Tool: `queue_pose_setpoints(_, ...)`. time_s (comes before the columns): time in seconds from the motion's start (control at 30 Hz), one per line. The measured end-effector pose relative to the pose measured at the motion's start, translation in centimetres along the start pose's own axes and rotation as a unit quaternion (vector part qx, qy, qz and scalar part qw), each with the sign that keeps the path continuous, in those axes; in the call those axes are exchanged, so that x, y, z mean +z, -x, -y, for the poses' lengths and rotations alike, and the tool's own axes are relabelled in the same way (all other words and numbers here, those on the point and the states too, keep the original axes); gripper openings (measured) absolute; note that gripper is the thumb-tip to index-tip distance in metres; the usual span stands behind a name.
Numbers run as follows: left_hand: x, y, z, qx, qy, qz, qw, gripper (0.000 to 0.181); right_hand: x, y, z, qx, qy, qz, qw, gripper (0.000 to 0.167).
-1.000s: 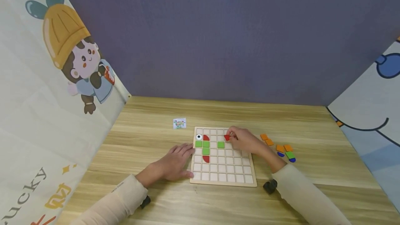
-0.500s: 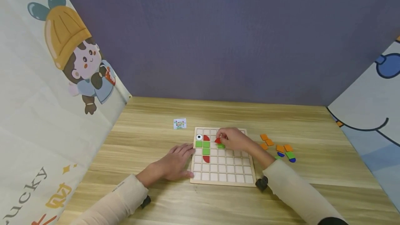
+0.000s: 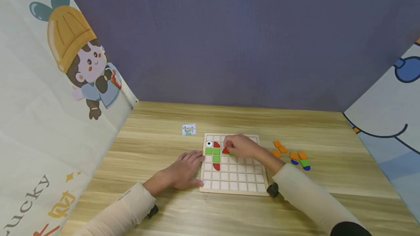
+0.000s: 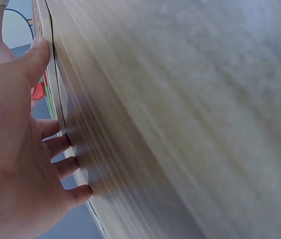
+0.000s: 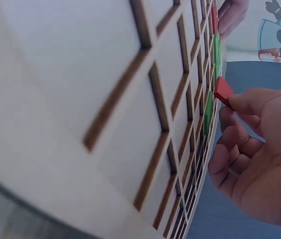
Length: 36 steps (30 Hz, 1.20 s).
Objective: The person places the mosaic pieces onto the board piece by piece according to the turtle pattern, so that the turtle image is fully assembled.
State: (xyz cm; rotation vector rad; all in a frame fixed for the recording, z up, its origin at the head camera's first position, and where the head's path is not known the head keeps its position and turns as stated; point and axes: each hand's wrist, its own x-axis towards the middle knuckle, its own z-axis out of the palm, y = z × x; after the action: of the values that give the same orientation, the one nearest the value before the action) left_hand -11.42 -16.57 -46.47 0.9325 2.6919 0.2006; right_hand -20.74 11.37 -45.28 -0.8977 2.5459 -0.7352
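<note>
My right hand (image 3: 242,146) pinches a red quarter-round tile (image 5: 223,91) between thumb and fingertips, over the grid board (image 3: 234,189). That tile is tilted just left of a green tile (image 5: 208,112) lying in the board. My left hand (image 3: 184,170) rests against the board's left edge with its fingers straight, as the left wrist view also shows. In the board's left columns sit a round eye tile (image 3: 209,144), several green squares (image 3: 216,158) and two red quarter-round tiles (image 3: 216,167).
A small picture card (image 3: 188,129) lies behind the board's left corner. On the right are loose orange squares (image 3: 282,149), a green square (image 3: 304,162) and blue half-round tiles (image 3: 294,162). A purple-grey wall (image 3: 236,46) rises behind the table (image 3: 164,119).
My right hand has moved left across the board with the red tile, then slightly nearer, down beside the lone green tile. The left hand has stayed in place.
</note>
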Motion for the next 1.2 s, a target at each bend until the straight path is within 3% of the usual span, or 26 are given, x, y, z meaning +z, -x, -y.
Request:
queue_pose_setpoints(0.4,0.3,0.3,0.2,0.007,-0.001,-0.004,1.0,0.092,0.8,-0.1,0.2,0.003,0.032,0.003,0.9995,0.019)
queue_pose_setpoints(0.87,0.3,0.8,0.3,0.009,-0.001,-0.005,0.9999,0.092,0.2,1.3,-0.1,0.02,0.003,-0.003,0.9998,0.022)
queue_pose_setpoints(1.2,0.4,1.1,0.4,0.014,-0.006,-0.005,0.9999,0.092,-0.7,3.0,-1.4,0.036,-0.01,-0.035,0.9987,0.019)
